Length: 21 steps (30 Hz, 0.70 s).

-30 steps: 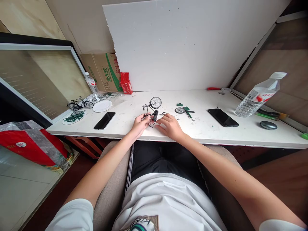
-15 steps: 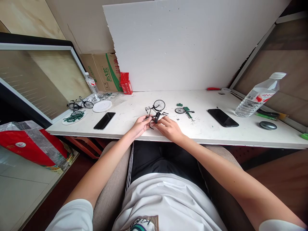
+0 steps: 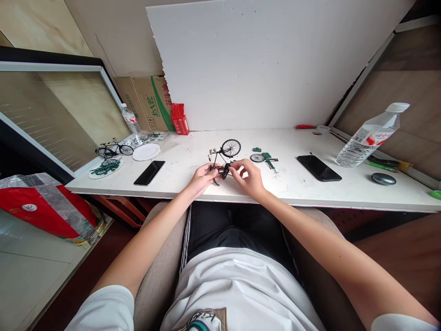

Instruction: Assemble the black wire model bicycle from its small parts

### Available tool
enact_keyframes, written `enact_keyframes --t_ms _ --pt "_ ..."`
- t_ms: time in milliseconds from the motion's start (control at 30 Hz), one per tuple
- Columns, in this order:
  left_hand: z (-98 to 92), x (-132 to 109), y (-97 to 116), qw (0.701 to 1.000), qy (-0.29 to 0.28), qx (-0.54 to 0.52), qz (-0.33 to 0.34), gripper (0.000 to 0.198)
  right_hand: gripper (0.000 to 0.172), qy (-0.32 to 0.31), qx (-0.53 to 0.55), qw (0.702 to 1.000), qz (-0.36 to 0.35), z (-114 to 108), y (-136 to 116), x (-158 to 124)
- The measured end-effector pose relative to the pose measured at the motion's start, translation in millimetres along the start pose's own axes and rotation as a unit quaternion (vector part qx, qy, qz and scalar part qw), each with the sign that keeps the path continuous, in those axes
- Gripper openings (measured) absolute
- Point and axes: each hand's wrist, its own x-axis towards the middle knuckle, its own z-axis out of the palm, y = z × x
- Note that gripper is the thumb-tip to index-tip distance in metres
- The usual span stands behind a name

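At the near edge of a white, flat-topped table [image 3: 179,158], between two bare hands, is a black, thin-framed miniature bicycle [image 3: 225,171], its spoked wheel [image 3: 231,148] facing away from the body. The left hand [image 3: 202,180] grips the frame from the side, probably to steady it. The right hand [image 3: 250,179] pinches the dark near end with thumb and fingertips — apparently for fine control; the exact piece is too small to tell. Dark green plastic pieces [image 3: 268,158] and a loose black spoked wheel [image 3: 257,158] lie beyond the right hand, seemingly for easy reach.
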Motion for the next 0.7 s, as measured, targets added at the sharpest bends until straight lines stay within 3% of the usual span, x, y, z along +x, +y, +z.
enact_keyframes --t_ms 267,700 --pt "1.5 -0.8 0.9 1.0 0.001 0.012 0.001 0.044 0.025 0.013 0.019 0.999 0.044 0.1 6.9 1.9" --pt "-1.0 0.7 -1.0 1.0 0.015 0.009 0.0 0.037 0.039 -0.033 0.095 0.986 0.134 -0.4 14.8 3.9"
